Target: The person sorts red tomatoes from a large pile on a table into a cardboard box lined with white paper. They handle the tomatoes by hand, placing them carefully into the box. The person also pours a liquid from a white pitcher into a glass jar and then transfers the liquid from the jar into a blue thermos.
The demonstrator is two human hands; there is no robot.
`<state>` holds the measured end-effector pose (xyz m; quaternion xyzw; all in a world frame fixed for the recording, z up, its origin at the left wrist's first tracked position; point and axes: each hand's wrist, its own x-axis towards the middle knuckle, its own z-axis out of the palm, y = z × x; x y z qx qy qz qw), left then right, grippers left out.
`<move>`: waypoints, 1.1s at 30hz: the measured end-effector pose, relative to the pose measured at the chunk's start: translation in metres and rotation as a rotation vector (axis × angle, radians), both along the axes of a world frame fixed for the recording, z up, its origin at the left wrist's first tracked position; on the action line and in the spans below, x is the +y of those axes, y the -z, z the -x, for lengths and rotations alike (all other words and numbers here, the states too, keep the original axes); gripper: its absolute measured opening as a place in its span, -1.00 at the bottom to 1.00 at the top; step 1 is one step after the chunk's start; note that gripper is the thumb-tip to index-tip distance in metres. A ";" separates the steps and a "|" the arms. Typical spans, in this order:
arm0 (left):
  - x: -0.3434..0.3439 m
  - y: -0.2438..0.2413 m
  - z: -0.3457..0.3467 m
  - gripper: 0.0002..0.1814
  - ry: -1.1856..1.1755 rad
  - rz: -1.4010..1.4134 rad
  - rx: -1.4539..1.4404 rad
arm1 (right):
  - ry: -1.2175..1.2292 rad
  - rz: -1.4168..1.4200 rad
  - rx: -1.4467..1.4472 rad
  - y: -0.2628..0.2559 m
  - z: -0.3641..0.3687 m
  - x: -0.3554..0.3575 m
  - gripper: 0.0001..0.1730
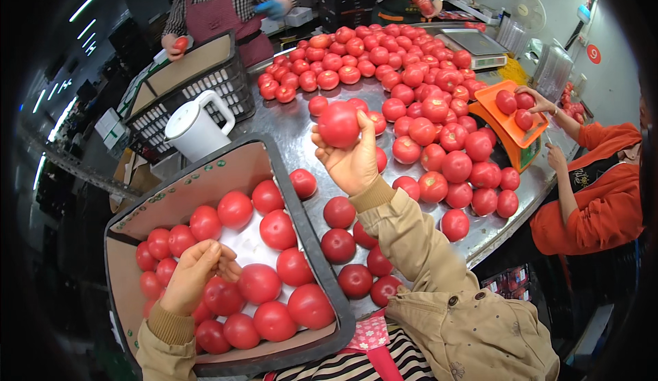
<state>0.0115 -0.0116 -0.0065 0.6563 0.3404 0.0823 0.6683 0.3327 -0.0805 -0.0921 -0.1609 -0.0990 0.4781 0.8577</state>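
Note:
A large red tomato point(338, 125) rests in the grip of my right hand point(354, 165), raised over the metal table point(288, 139). My left hand point(198, 273) hovers above a black plastic crate point(303, 216) lined with cardboard, its fingers curled apart from the thumb and nothing seen in them. Inside that crate, tomatoes point(259, 283) lie around a white patch of the bottom. Loose tomatoes point(339, 244) sit on the table just right of the crate, below my right forearm. Farther back spreads a big heap of tomatoes point(421, 103).
A white lidded pitcher point(198, 129) stands beside a second black crate point(216, 88). At right, a person in orange touches tomatoes on an orange scale tray point(519, 113). Another scale point(473, 44) is at the back. Two people across the table each hold a tomato.

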 end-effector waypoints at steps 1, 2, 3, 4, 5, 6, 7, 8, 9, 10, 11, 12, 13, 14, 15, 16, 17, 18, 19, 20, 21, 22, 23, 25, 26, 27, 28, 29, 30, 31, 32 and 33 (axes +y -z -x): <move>0.000 0.000 -0.001 -0.60 0.010 -0.020 -0.001 | 0.067 0.065 0.131 0.013 -0.014 0.000 -0.26; -0.001 -0.004 -0.003 -0.70 0.012 0.008 0.017 | 0.134 0.131 0.189 0.033 -0.028 0.002 -0.17; 0.000 0.002 -0.005 -0.74 0.045 -0.081 0.039 | 0.176 0.142 0.249 0.052 -0.041 0.003 -0.14; -0.001 0.008 0.000 -0.78 0.062 -0.177 0.066 | 0.201 0.149 0.315 0.069 -0.048 0.006 -0.10; 0.001 0.013 0.004 -0.82 0.079 -0.272 0.089 | 0.226 0.154 0.379 0.080 -0.053 0.008 -0.06; 0.004 0.015 0.006 -0.84 0.133 -0.394 0.233 | 0.192 0.151 0.515 0.080 -0.054 0.005 0.03; 0.006 0.019 0.005 -0.77 0.227 -0.602 0.294 | 0.190 0.159 0.489 0.080 -0.054 0.004 0.03; 0.004 0.019 0.004 -0.71 0.260 -0.643 0.360 | 0.188 0.168 0.463 0.080 -0.052 0.005 0.02; -0.001 0.015 -0.002 -0.65 0.297 -0.686 0.419 | 0.194 0.175 0.433 0.072 -0.049 0.003 0.02; 0.003 0.025 0.002 -0.60 0.292 -0.581 0.422 | 0.164 0.211 0.327 0.061 -0.042 0.003 0.01; 0.004 0.028 0.003 -0.58 0.297 -0.489 0.429 | 0.122 0.222 0.196 0.055 -0.036 0.006 -0.04; 0.006 0.030 0.002 -0.56 0.302 -0.396 0.434 | 0.073 0.188 0.107 0.039 -0.028 0.004 -0.11; 0.008 0.033 0.000 -0.54 0.315 -0.305 0.439 | 0.046 0.145 0.057 0.033 -0.024 0.006 -0.26; 0.011 0.040 0.003 -0.45 0.360 -0.335 0.412 | -0.002 0.091 -0.034 0.016 -0.015 0.003 -0.41; 0.007 0.039 0.005 -0.34 0.403 -0.389 0.380 | -0.023 0.077 -0.119 -0.005 0.000 0.004 -0.44; -0.001 0.034 0.004 -0.28 0.409 -0.444 0.384 | -0.049 0.065 -0.204 -0.026 0.016 0.005 -0.48; -0.008 0.030 0.005 -0.21 0.405 -0.496 0.392 | -0.073 0.068 -0.305 -0.046 0.037 0.007 -0.48; -0.009 0.031 0.008 -0.19 0.417 -0.523 0.401 | -0.146 0.019 -0.389 -0.058 0.053 0.010 -0.48; -0.008 0.034 0.009 -0.17 0.419 -0.547 0.413 | -0.227 -0.036 -0.472 -0.068 0.068 0.013 -0.47; -0.006 0.036 0.009 -0.14 0.418 -0.573 0.431 | -0.256 -0.076 -0.549 -0.076 0.079 0.012 -0.48; -0.004 0.036 0.001 -0.11 0.406 -0.507 0.455 | -0.297 -0.125 -0.610 -0.080 0.089 0.010 -0.48; 0.002 0.042 -0.008 -0.12 0.440 -0.554 0.452 | -0.347 -0.091 -0.656 -0.086 0.091 0.003 -0.49; 0.005 0.044 -0.015 -0.15 0.474 -0.644 0.429 | -0.332 -0.108 -0.724 -0.077 0.095 0.007 -0.51; 0.003 0.035 -0.014 -0.19 0.473 -0.769 0.441 | -0.488 0.090 -0.955 -0.074 0.098 0.009 -0.51; 0.004 0.035 -0.009 -0.19 0.445 -0.820 0.444 | -0.538 0.133 -1.007 -0.074 0.098 0.010 -0.50; 0.004 0.033 -0.008 -0.20 0.401 -0.836 0.428 | -0.467 0.065 -1.068 -0.067 0.099 0.012 -0.50; 0.006 0.030 -0.005 -0.21 0.347 -0.836 0.413 | -0.444 0.038 -1.043 -0.068 0.103 0.010 -0.50; 0.007 0.028 0.000 -0.22 0.300 -0.837 0.396 | -0.476 0.071 -1.045 -0.074 0.106 0.007 -0.51; 0.006 0.027 0.001 -0.21 0.286 -0.854 0.412 | -0.494 0.098 -1.074 -0.074 0.107 0.006 -0.51; 0.007 0.026 0.002 -0.21 0.275 -0.872 0.426 | -0.508 0.127 -1.103 -0.075 0.108 0.006 -0.52; 0.008 0.026 0.004 -0.21 0.268 -0.890 0.440 | -0.504 0.113 -1.117 -0.076 0.108 0.008 -0.52; 0.008 0.030 0.004 -0.21 0.271 -0.891 0.450 | -0.500 0.111 -1.126 -0.075 0.107 0.007 -0.52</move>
